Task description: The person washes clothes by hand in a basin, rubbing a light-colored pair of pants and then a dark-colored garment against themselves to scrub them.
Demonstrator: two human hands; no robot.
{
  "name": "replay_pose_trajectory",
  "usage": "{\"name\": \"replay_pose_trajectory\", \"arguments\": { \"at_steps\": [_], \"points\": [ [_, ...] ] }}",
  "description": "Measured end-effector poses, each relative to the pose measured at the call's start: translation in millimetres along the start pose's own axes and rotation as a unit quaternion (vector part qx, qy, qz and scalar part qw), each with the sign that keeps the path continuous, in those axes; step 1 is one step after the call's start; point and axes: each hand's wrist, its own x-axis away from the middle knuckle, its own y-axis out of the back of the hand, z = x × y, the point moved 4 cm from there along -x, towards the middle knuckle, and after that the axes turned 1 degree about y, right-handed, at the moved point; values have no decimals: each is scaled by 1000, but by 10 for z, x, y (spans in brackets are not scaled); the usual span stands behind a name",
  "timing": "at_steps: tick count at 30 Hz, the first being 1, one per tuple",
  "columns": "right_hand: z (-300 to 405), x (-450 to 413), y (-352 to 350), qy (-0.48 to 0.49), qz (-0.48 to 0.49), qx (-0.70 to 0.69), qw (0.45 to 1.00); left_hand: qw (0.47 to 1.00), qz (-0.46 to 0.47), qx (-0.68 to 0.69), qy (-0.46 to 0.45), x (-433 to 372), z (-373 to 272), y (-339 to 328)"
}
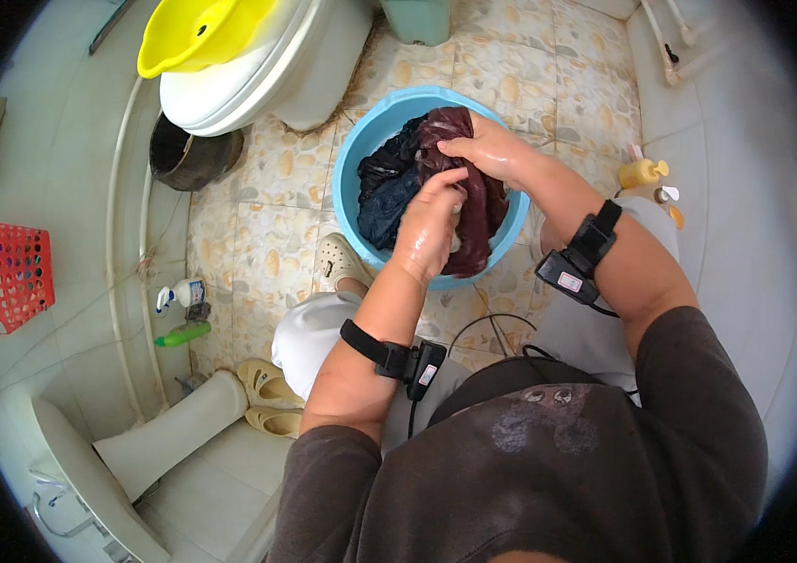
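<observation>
A light blue plastic basin (346, 204) stands on the floor between my feet. Inside it lie a wet maroon garment (472, 232) and dark navy or black clothes (388, 204). My right hand (493, 151) grips the maroon cloth near the basin's far right side, thumb on top. Over the middle of the basin, my left hand (427, 229) is curled against the same cloth, its index finger stretched out. A small pale object (455, 236), possibly soap, shows partly under its fingers; the rest is hidden. Both hands look wet.
At the upper left a yellow basin (208, 32) sits on the white toilet (279, 77), beside a dark bucket (191, 151). Pump bottles (641, 173) stand by the right wall. A spray bottle (184, 293), a green bottle (184, 333) and slippers (268, 383) are at left. Cables (490, 320) hang before me.
</observation>
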Motion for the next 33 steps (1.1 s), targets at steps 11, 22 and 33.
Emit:
{"name": "replay_pose_trajectory", "arguments": {
  "at_steps": [11,22,33],
  "points": [
    [174,738,-736,379,70,592,707,974,-10,206,97,-261,27,348],
    [-70,277,-496,117,-12,539,834,954,-214,201,62,-184,216,340],
    [-426,37,56,-120,-6,139,983,980,-172,-53,-80,-62,-68,167]
  ]
}}
